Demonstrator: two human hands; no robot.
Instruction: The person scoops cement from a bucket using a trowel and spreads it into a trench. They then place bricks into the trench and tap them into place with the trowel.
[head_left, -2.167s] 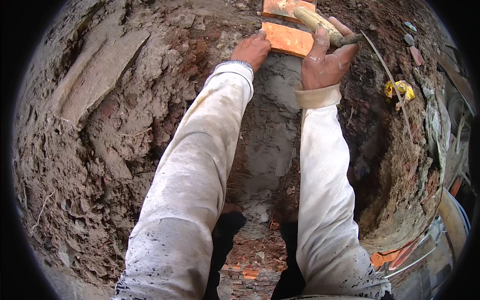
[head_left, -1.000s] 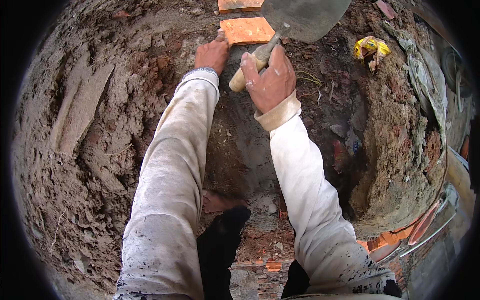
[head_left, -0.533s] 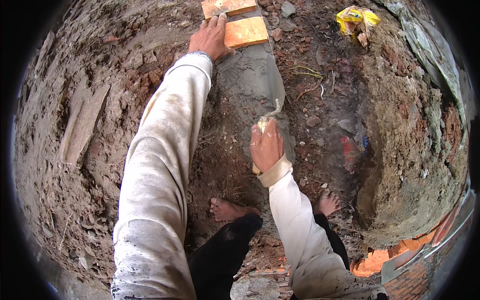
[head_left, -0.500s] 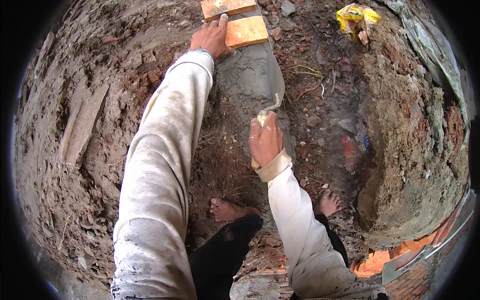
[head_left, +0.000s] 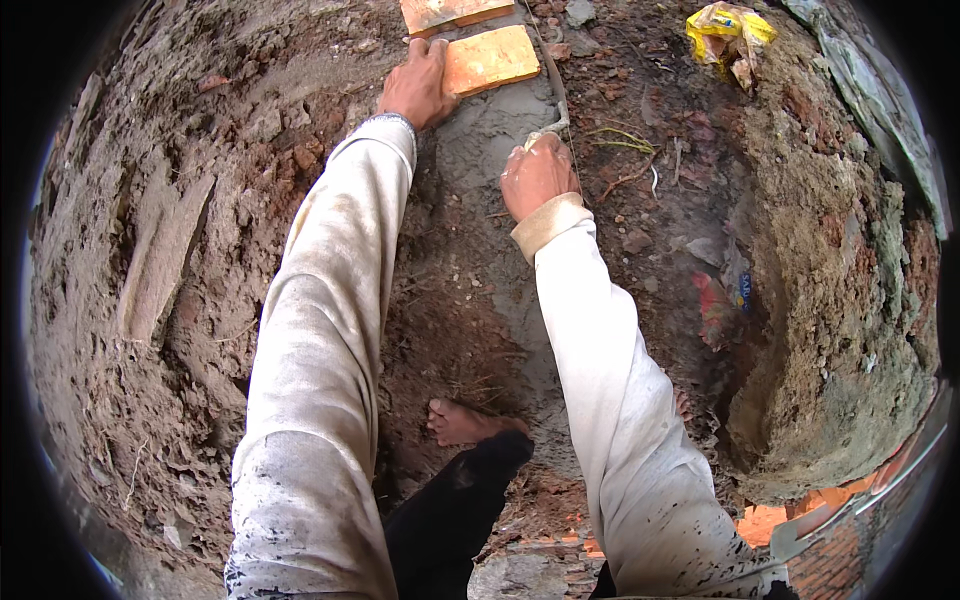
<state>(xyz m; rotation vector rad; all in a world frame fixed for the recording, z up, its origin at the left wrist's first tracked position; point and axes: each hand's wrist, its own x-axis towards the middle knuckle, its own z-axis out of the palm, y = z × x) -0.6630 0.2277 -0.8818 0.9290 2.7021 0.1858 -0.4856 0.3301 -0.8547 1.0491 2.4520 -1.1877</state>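
The right hand (head_left: 540,178), fingers wrapped around a trowel (head_left: 556,128), has moved forward, bringing it nearer the brick (head_left: 491,60) at the mortar's (head_left: 485,130) far end. The left hand (head_left: 416,88) stays at the brick's left end; its grip is unclear.

The right grip (head_left: 540,175) has moved forward, bringing the trowel (head_left: 561,110) up alongside the nearer brick (head_left: 492,60); the right sleeve (head_left: 620,350) now mostly hides the right foot (head_left: 683,404).

The left arm (head_left: 325,320) reaches far ahead, with the left hand (head_left: 415,88) uncurled; nearer in, the right hand (head_left: 538,178) curls tight.
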